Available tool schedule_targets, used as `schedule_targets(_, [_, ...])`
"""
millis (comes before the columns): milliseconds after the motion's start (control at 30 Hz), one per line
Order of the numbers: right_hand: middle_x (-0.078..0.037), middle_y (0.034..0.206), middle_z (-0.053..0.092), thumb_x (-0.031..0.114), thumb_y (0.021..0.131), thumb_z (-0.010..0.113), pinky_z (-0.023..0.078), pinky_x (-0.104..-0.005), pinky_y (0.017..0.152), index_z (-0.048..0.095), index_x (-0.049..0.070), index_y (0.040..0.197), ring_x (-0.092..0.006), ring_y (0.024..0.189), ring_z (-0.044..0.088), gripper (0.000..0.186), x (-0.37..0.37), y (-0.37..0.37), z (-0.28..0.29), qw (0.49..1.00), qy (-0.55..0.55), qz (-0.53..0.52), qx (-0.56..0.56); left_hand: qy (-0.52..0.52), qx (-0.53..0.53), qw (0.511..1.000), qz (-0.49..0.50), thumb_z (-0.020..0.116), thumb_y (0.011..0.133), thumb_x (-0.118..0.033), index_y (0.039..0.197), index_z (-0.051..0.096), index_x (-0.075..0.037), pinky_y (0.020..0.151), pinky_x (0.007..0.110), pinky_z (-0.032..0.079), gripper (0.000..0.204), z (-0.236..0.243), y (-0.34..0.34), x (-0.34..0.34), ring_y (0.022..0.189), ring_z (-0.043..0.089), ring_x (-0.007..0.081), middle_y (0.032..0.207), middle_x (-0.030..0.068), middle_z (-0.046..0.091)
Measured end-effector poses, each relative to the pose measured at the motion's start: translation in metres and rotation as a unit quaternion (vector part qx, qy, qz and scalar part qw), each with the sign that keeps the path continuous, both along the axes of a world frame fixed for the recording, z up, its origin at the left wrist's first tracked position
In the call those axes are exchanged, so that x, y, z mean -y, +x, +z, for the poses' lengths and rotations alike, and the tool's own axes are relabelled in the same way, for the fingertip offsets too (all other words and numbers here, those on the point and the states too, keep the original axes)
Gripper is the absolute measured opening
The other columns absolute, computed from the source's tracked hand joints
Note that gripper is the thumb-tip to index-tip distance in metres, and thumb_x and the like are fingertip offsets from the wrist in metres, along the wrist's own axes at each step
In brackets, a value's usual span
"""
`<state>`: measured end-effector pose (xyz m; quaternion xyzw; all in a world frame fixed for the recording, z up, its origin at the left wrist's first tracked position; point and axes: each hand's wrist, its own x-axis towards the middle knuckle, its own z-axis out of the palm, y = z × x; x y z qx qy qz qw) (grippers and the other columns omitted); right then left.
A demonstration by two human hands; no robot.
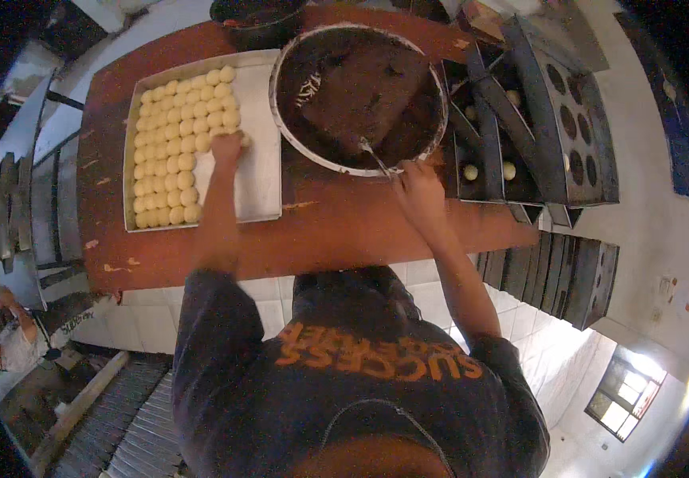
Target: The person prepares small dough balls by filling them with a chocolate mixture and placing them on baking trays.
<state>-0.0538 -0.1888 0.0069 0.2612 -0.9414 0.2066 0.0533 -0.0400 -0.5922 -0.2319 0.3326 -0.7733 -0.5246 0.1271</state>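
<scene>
My left hand is closed on a pale dough ball at the edge of rows of dough balls in a lined metal tray. My right hand grips a metal spoon, whose head rests in the dark brown paste filling a large round bowl. Some pale shreds lie at the left of the paste.
A wooden table bears these, a dark container behind, and metal moulds at right, some holding dough balls. More moulds stand lower right. Racks and another person are at left.
</scene>
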Motion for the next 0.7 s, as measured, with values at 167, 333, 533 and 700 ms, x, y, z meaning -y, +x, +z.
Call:
schedule_targets(167, [-0.018, 0.084, 0.059, 0.019, 0.070, 0.059, 0.049, -0.0411, 0.068, 0.059, 0.002, 0.083, -0.0311, 0.081, 0.057, 0.022, -0.001, -0.037, -0.035, 0.994, 0.103, -0.026, -0.005, 0.622, -0.135, 0.770, -0.031, 0.048, 0.082, -0.021, 0.094, 0.050, -0.007, 0.051, 0.029, 0.042, 0.019, 0.141, 0.074, -0.087, 0.063, 0.052, 0.0167, 0.078, 0.0052, 0.053])
schedule_targets(333, [-0.017, 0.075, 0.060, 0.015, 0.068, 0.057, 0.049, -0.0427, 0.066, 0.061, 0.002, 0.076, -0.0299, 0.078, 0.059, 0.017, 0.018, -0.050, -0.010, 0.970, 0.228, 0.001, 0.081, 0.488, -0.073, 0.869, -0.042, 0.045, 0.079, -0.005, 0.102, 0.043, -0.010, 0.057, 0.031, 0.047, 0.023, 0.137, 0.162, -0.167, 0.071, 0.055, 0.0179, 0.082, 0.0049, 0.051])
schedule_targets(533, [-0.019, 0.089, 0.058, 0.011, 0.075, 0.048, 0.048, -0.0454, 0.069, 0.055, 0.004, 0.092, -0.0345, 0.084, 0.058, 0.019, -0.074, -0.111, 0.016, 0.995, 0.100, -0.026, 0.007, 0.192, -0.055, 0.975, -0.098, 0.047, 0.070, 0.005, 0.103, 0.043, -0.008, 0.064, 0.037, 0.048, 0.035, 0.155, 0.179, -0.244, 0.076, 0.056, 0.0274, 0.094, 0.0134, 0.052])
schedule_targets(700, [-0.019, 0.093, 0.058, 0.010, 0.075, 0.049, 0.048, -0.0445, 0.070, 0.056, 0.004, 0.092, -0.0344, 0.084, 0.059, 0.020, -0.076, -0.166, -0.018, 0.959, 0.258, 0.112, -0.028, -0.288, -0.018, 0.949, -0.125, 0.052, 0.069, 0.000, 0.098, 0.051, -0.003, 0.072, 0.042, 0.046, 0.029, 0.093, 0.143, -0.275, 0.082, 0.052, 0.0375, 0.102, 0.0201, 0.049])
